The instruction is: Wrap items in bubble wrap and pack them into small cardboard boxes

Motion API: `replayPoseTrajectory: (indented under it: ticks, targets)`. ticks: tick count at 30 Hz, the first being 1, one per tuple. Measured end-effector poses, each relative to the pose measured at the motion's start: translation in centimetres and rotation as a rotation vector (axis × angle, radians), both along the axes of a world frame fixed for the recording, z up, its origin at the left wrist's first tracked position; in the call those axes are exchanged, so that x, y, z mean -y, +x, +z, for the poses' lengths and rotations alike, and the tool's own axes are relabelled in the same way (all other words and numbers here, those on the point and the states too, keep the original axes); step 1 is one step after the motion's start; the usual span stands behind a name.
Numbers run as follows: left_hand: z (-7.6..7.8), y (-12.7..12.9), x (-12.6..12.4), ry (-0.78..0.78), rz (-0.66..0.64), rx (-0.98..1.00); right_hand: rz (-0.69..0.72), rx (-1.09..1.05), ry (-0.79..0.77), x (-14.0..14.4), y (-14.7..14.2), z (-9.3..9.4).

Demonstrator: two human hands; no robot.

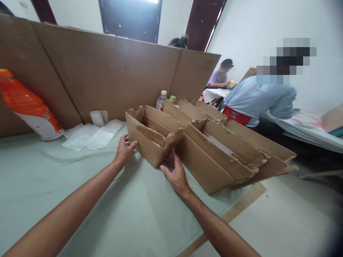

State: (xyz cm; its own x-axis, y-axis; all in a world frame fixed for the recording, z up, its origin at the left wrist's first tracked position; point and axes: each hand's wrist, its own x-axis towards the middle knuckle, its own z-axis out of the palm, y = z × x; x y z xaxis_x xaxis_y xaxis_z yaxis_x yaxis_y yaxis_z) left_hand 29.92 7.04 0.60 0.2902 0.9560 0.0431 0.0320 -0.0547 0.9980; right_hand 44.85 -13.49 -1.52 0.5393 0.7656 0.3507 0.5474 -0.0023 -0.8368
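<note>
Currently: small cardboard box (152, 137) upright on worktop (80, 200), touching long cardboard box (214, 157). Left hand (124, 150) gripping its near corner; right hand (175, 175) open, fingers against its base. Flaps up, contents barely visible; apparently early.

Left hand (123, 150), right hand (177, 176): bare, ringless; forearms unsleeved, no watch.

An orange bottle (29, 107) leans on the cardboard wall (107, 67), beside bubble wrap (92, 137).
</note>
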Motion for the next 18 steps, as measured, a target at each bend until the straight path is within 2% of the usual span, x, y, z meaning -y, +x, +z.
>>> replayPoseTrajectory:
  ticks: [3,7,14,18]
  targets:
    - [-0.5,2.7,0.0,0.008,-0.091,0.044,0.056,-0.027,-0.012,-0.3,1.2,-0.2]
    - [-0.6,5.3,0.5,0.038,-0.219,0.089,0.050,-0.069,-0.047,-0.8,2.7,-0.5]
    - [-1.1,7.8,-0.3,0.119,-0.351,0.070,0.027,-0.043,-0.071,-0.9,3.6,-1.2]
    - [-1.8,8.7,-0.9,0.166,-0.381,0.004,0.038,0.104,-0.130,-0.5,3.1,-0.8]
